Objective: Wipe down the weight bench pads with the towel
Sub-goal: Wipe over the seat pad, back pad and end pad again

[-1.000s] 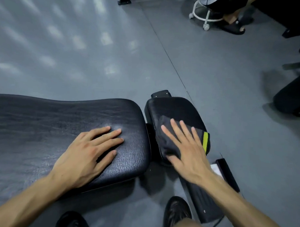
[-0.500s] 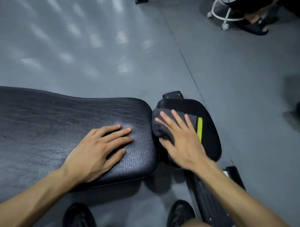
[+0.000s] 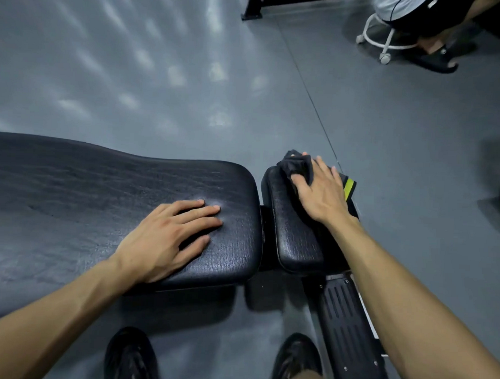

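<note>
Flat, open right grip [image 3: 319, 191] presses the towel [image 3: 296, 168], bunched just ahead of it at the pad [image 3: 292, 236]'s edge; a forward push could drop it.

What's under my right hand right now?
A dark towel with a yellow-green stripe, pressed by the right hand onto the small pad. The pad beneath it is covered.

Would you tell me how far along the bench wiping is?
Nothing shows as finished: no pad looks visibly wiped. In hand: the right hand presses the towel on the far end of the small pad. Remaining, seemingly: its near part and the long pad, where the left hand rests flat.
</note>
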`<state>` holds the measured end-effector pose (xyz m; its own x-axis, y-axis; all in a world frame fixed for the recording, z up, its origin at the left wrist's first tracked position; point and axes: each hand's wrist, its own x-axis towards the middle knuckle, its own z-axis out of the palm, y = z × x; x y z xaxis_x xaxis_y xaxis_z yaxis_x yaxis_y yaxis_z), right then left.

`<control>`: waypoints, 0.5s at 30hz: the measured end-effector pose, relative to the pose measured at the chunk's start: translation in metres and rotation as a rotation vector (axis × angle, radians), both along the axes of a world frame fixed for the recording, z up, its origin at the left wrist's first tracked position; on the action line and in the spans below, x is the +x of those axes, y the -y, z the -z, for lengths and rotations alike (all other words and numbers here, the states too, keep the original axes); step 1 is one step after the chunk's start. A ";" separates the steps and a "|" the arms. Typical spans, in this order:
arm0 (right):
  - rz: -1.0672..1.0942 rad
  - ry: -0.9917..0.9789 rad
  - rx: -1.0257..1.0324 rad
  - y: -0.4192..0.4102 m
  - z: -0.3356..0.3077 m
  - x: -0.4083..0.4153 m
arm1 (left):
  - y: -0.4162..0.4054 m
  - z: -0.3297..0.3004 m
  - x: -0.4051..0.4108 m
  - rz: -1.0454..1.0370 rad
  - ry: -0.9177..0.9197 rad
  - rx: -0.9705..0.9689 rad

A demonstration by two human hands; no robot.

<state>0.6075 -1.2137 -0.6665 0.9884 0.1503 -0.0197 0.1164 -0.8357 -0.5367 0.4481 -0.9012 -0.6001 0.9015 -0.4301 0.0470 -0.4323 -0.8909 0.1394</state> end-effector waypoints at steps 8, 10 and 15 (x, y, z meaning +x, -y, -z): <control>0.205 -0.050 0.110 0.058 0.002 -0.060 | 0.001 0.002 0.000 -0.013 0.009 0.017; 0.241 -0.059 0.190 0.069 0.004 -0.090 | 0.002 0.002 0.000 -0.011 0.019 0.032; 0.291 0.011 0.132 0.049 0.006 -0.139 | 0.001 0.003 -0.001 -0.017 0.029 0.048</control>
<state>0.4687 -1.2627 -0.6729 0.9903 -0.1384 -0.0077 -0.1110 -0.7580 -0.6427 0.4467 -0.9026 -0.6026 0.9071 -0.4176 0.0529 -0.4207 -0.9034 0.0834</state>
